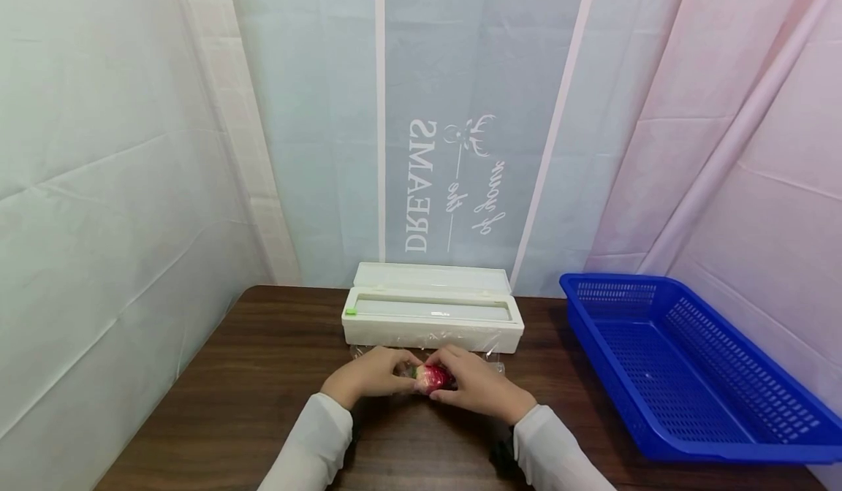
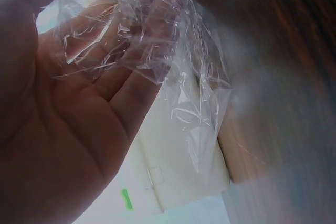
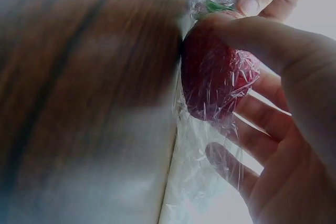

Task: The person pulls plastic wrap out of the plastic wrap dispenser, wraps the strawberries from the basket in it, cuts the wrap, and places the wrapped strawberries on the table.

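A red fruit (image 1: 432, 379) with pale yellow on one side and a green top sits between both hands close over the table, wrapped in crinkled clear cling film (image 2: 202, 98). My right hand (image 1: 479, 383) grips the fruit, its thumb across one side and its fingers behind. At the green end, my left hand (image 1: 373, 374) pinches gathered film between thumb and fingers. Loose film hangs over the left palm and fingers in the left wrist view. Just beyond the hands stands the white cling film dispenser (image 1: 430, 336), its lid (image 1: 430, 278) raised.
A blue plastic basket (image 1: 618, 381) with perforated walls stands on the right side of the dark wood table (image 1: 217, 403). On the dispenser's left end sits a small green slider (image 1: 351, 312). Fabric curtains (image 1: 316, 111) hang behind and at both sides.
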A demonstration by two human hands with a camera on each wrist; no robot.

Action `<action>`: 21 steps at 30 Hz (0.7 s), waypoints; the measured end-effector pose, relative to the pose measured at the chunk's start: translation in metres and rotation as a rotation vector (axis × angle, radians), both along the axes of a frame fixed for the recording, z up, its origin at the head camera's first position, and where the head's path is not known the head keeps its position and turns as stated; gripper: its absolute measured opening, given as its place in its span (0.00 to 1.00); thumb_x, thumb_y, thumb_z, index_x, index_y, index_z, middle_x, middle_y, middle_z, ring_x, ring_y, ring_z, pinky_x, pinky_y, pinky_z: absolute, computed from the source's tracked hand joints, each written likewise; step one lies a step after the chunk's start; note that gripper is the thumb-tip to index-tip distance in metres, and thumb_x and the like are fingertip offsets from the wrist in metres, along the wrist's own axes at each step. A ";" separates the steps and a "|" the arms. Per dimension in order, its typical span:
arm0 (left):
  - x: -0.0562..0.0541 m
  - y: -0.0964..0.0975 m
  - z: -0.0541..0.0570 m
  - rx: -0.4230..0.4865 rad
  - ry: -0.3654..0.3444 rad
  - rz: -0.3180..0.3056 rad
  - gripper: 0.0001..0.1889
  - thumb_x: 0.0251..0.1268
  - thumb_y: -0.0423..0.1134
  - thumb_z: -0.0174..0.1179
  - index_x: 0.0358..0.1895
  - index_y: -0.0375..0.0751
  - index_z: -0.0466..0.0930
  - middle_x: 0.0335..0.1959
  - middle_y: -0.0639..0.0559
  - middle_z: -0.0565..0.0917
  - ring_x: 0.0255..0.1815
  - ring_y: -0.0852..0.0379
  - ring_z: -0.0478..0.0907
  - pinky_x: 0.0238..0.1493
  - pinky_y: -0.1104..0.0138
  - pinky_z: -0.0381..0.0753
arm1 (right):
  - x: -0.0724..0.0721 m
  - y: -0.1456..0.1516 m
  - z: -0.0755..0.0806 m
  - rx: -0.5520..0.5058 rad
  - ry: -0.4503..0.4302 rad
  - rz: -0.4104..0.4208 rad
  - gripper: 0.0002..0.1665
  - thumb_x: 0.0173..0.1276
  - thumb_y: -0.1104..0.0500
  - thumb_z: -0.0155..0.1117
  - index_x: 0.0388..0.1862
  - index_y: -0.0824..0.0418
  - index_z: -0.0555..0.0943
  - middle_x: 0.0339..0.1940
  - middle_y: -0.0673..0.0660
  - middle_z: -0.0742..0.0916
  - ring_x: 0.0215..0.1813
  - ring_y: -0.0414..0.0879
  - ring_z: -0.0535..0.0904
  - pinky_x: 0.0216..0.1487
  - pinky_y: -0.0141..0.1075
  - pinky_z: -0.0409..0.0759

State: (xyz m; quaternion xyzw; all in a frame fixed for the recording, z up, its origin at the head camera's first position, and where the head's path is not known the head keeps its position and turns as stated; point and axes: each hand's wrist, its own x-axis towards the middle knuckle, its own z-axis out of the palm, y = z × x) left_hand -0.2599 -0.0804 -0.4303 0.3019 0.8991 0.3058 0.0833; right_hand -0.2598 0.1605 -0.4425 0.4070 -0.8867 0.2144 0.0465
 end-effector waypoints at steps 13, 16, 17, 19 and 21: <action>-0.001 -0.003 0.001 -0.055 0.020 0.005 0.17 0.71 0.52 0.62 0.53 0.46 0.87 0.44 0.60 0.86 0.37 0.67 0.76 0.44 0.66 0.80 | -0.002 -0.001 0.003 -0.039 -0.086 0.023 0.21 0.72 0.50 0.67 0.59 0.55 0.74 0.49 0.46 0.83 0.48 0.35 0.79 0.49 0.34 0.80; -0.002 -0.007 0.001 -0.061 0.034 -0.003 0.15 0.71 0.52 0.62 0.50 0.47 0.88 0.43 0.60 0.86 0.39 0.67 0.78 0.45 0.65 0.80 | -0.001 0.000 0.002 -0.033 -0.066 0.025 0.22 0.74 0.48 0.65 0.61 0.55 0.75 0.51 0.46 0.83 0.51 0.38 0.78 0.51 0.37 0.79; -0.002 -0.009 0.001 -0.059 0.043 -0.006 0.14 0.71 0.51 0.63 0.49 0.47 0.88 0.43 0.60 0.86 0.40 0.67 0.79 0.45 0.64 0.81 | -0.001 0.000 0.002 -0.032 -0.058 0.025 0.22 0.74 0.48 0.64 0.61 0.55 0.76 0.51 0.46 0.83 0.52 0.39 0.78 0.52 0.38 0.79; -0.001 -0.013 0.003 -0.051 0.056 -0.006 0.12 0.70 0.49 0.64 0.48 0.47 0.89 0.42 0.59 0.87 0.40 0.66 0.79 0.45 0.64 0.81 | 0.000 0.000 0.002 -0.031 -0.043 0.029 0.22 0.76 0.48 0.62 0.62 0.55 0.76 0.53 0.47 0.83 0.54 0.41 0.78 0.54 0.41 0.78; -0.001 -0.016 0.005 -0.029 0.068 -0.002 0.12 0.69 0.46 0.66 0.48 0.44 0.88 0.42 0.57 0.87 0.38 0.64 0.79 0.43 0.63 0.81 | 0.000 0.001 0.002 -0.027 -0.033 0.028 0.22 0.77 0.48 0.60 0.63 0.56 0.76 0.55 0.47 0.83 0.55 0.42 0.78 0.56 0.43 0.78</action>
